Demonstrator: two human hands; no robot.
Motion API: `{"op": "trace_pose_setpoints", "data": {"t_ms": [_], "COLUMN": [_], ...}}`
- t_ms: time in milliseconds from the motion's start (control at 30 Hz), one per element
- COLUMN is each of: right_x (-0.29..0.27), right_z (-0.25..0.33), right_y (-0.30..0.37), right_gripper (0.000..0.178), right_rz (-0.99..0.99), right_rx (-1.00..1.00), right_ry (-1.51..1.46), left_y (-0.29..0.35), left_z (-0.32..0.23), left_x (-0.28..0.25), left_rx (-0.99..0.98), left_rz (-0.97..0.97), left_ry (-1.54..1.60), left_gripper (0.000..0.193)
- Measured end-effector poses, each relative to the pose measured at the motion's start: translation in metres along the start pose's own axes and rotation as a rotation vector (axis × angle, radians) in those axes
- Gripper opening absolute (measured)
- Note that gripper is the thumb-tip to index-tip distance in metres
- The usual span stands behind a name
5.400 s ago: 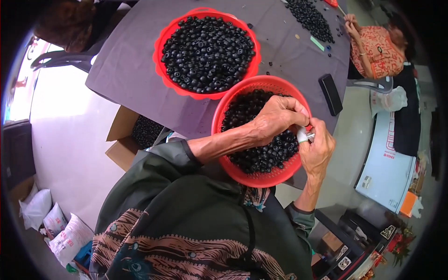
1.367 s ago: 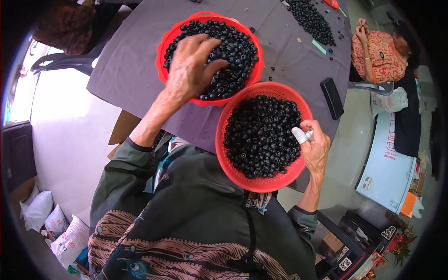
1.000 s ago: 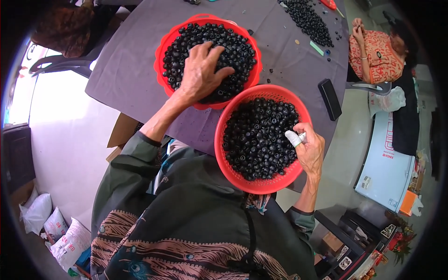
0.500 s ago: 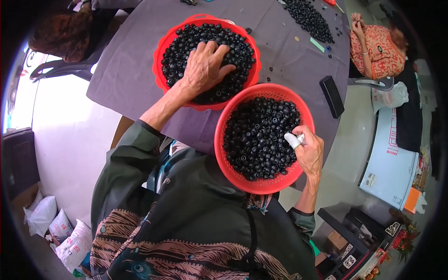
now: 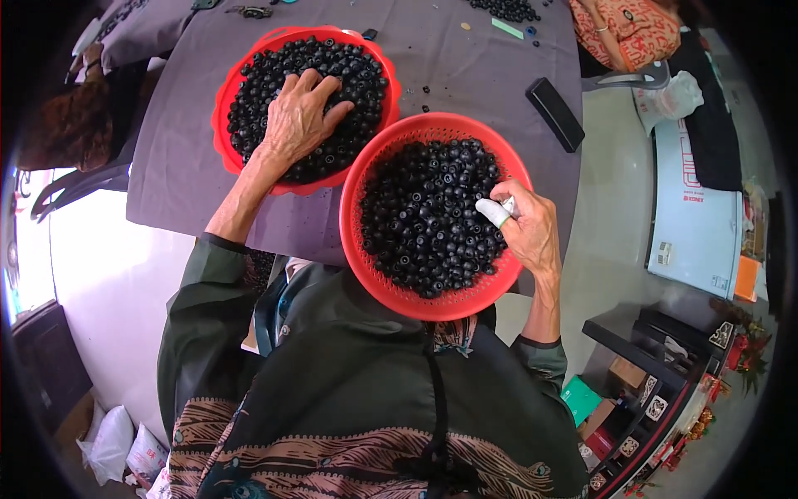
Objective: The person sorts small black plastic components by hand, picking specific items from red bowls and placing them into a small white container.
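Two red round containers full of small black round pieces stand on a grey table. My left hand [image 5: 298, 116] lies palm down on the pile in the far red bowl [image 5: 241, 75], fingers spread and pressed into the pieces. My right hand [image 5: 530, 234] grips the right rim of the near red basket [image 5: 357, 179], which overhangs the table's near edge at my chest. One finger of that hand wears a white wrap [image 5: 494, 213], and a small pale bit shows beside it; what it is I cannot tell.
A black flat case [image 5: 555, 113] lies on the table to the right, with loose black pieces [image 5: 509, 8] at the far edge. Another person in orange patterned cloth [image 5: 628, 29] sits at the far right. Shelves and boxes [image 5: 657, 382] stand at the lower right.
My left hand left the near basket, reached over to the far bowl and settled flat on its pile. My right hand stayed on the near basket's rim.
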State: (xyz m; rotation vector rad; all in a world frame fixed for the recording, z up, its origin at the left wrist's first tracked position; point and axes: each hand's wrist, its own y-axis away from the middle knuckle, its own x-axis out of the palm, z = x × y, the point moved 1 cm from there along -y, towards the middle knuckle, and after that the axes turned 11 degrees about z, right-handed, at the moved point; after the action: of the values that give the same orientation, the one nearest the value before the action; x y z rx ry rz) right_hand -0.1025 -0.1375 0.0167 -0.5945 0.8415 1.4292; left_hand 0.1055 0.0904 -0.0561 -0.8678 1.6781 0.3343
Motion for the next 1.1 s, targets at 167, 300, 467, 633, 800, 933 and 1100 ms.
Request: {"op": "trace_pose_setpoints", "data": {"t_ms": [167,300,467,633,800,933,1100], "right_x": [0.001,0.000,0.008,0.031,0.029,0.019,0.011], "right_z": [-0.004,-0.006,-0.011,0.005,0.023,0.030,0.025], "right_y": [0.000,-0.016,-0.042,-0.041,-0.023,-0.008,0.009], "right_gripper": [0.018,0.016,0.030,0.032,0.030,0.027,0.021], "right_rz": [-0.080,-0.136,-0.024,0.155,0.241,0.128,0.093], "right_rx": [0.017,0.002,-0.011,-0.107,-0.148,-0.156,-0.091], "right_ry": [-0.065,0.084,0.267,0.257,0.184,0.098,0.025], "left_y": [0.004,0.006,0.002,0.001,0.001,-0.004,-0.012], "left_z": [-0.001,-0.004,0.001,0.007,0.011,0.015,0.020], "left_x": [-0.002,-0.003,0.000,0.001,0.002,-0.008,-0.016], "left_rx": [-0.020,-0.043,-0.032,0.007,-0.042,-0.111,-0.437], "left_rz": [0.027,-0.002,-0.001,-0.018,-0.040,-0.104,0.008], "left_ry": [0.015,0.002,0.073,0.163,0.313,0.461,1.236], "left_gripper": [0.029,0.029,0.028,0.027,0.020,0.019,0.018]}}
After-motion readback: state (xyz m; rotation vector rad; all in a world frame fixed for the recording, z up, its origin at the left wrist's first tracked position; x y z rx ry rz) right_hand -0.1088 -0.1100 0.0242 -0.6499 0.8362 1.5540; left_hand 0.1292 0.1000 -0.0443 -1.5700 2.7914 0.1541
